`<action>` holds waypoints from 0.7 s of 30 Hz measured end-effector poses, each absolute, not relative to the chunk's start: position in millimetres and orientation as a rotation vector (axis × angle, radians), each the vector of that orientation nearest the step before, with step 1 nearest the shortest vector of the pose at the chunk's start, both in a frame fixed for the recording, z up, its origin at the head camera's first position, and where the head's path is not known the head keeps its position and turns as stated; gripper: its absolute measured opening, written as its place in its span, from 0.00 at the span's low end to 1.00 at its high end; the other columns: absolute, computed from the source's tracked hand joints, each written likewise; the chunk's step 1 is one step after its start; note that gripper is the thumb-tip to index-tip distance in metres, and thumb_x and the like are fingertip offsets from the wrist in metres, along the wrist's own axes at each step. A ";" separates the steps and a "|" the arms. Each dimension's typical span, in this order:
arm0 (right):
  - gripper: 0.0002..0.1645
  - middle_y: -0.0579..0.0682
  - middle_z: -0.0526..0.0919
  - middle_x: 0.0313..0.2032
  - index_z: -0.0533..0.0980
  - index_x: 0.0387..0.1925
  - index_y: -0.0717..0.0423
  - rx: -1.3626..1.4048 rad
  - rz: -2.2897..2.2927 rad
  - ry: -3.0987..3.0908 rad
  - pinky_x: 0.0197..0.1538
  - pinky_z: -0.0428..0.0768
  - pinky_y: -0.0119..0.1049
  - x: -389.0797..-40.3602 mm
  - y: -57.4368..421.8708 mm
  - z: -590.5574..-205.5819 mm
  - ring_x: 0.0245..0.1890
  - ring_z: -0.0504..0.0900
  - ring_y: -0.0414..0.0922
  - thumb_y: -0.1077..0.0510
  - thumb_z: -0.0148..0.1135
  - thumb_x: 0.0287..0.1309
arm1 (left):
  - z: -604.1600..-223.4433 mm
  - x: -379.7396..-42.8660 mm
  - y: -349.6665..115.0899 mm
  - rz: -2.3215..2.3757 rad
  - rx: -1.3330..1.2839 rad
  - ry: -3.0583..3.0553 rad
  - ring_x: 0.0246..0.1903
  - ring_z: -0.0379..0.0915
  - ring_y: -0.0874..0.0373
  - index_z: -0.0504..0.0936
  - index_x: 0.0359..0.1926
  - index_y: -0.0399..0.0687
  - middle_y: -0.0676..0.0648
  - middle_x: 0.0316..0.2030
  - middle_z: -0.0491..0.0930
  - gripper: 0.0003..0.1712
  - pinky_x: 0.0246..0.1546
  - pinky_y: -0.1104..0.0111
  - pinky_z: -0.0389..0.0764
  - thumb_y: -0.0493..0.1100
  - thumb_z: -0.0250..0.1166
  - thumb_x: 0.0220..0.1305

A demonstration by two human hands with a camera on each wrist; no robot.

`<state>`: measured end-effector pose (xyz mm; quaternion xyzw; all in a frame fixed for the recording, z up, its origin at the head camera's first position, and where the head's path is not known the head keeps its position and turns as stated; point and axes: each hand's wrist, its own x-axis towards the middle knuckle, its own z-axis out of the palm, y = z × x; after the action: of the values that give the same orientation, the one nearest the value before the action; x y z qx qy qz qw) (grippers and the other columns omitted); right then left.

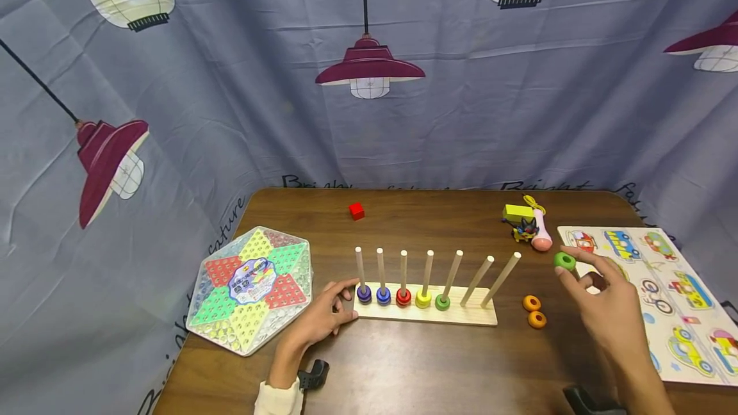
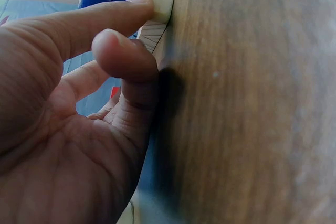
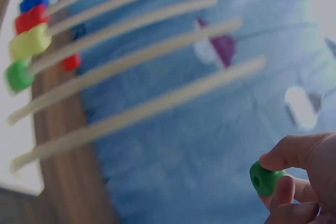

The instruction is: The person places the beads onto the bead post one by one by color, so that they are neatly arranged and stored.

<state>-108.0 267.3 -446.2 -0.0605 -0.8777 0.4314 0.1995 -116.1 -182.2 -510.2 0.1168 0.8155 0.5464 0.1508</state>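
Observation:
A wooden peg board (image 1: 426,312) with several upright pegs stands mid-table. From left to right, its pegs carry purple (image 1: 364,294), blue (image 1: 383,296), red (image 1: 403,298), yellow (image 1: 423,300) and green (image 1: 442,303) beads at their bases. The two rightmost pegs are bare. My left hand (image 1: 324,314) holds the board's left end, index finger at the far corner and thumb at the near one. Off to the board's right, raised above the table, my right hand (image 1: 614,306) pinches a green bead (image 3: 265,178) between thumb and fingers, its hole visible. Two orange beads (image 1: 533,311) lie between board and right hand.
At left lies a hexagonal Chinese checkers board (image 1: 254,287). A picture puzzle board (image 1: 663,300) is on the right, partly under the right hand. Behind are a red cube (image 1: 357,211), a yellow block (image 1: 517,212), a small figure (image 1: 524,230) and a pink-and-white toy (image 1: 541,232).

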 end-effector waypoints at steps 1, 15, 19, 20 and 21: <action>0.23 0.48 0.71 0.35 0.78 0.55 0.49 -0.150 1.221 -2.426 0.18 0.64 0.28 -108.7 263.7 -440.4 0.24 0.69 0.33 0.58 0.69 0.55 | -509.8 -116.2 -182.0 1.570 0.339 2.342 0.24 0.65 0.56 0.67 0.66 0.46 0.32 0.46 0.64 0.34 0.12 0.62 0.76 0.31 0.66 0.59; 0.23 0.47 0.69 0.33 0.79 0.52 0.58 0.211 1.349 -2.328 0.14 0.60 0.31 -96.6 177.3 -354.1 0.16 0.61 0.37 0.70 0.67 0.52 | -533.5 -121.6 -185.9 1.541 0.339 2.384 0.21 0.64 0.60 0.67 0.66 0.50 0.35 0.46 0.65 0.35 0.11 0.63 0.75 0.33 0.67 0.59; 0.24 0.45 0.70 0.37 0.78 0.54 0.53 0.298 1.347 -2.367 0.11 0.59 0.31 -101.3 166.2 -362.1 0.13 0.59 0.37 0.67 0.67 0.54 | -544.2 -124.8 -188.6 1.552 0.329 2.380 0.24 0.65 0.58 0.68 0.65 0.55 0.39 0.45 0.66 0.35 0.11 0.68 0.74 0.36 0.69 0.58; 0.25 0.44 0.71 0.39 0.78 0.54 0.50 0.310 1.347 -2.378 0.11 0.58 0.30 -103.3 164.6 -366.0 0.12 0.59 0.36 0.66 0.68 0.54 | -544.7 -125.1 -188.9 1.559 0.329 2.374 0.25 0.66 0.58 0.68 0.65 0.56 0.39 0.45 0.66 0.35 0.11 0.69 0.74 0.36 0.69 0.58; 0.25 0.43 0.71 0.40 0.78 0.55 0.48 0.319 1.343 -2.386 0.11 0.59 0.30 -105.3 163.1 -370.0 0.11 0.59 0.36 0.65 0.68 0.54 | -545.0 -125.3 -189.1 1.566 0.327 2.367 0.25 0.66 0.58 0.69 0.65 0.57 0.40 0.45 0.66 0.35 0.11 0.70 0.74 0.37 0.69 0.57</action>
<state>-105.3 163.1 -370.0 0.1137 -0.8497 0.4781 0.1912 -125.3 -189.1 -545.0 0.1134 0.8201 0.5427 0.1419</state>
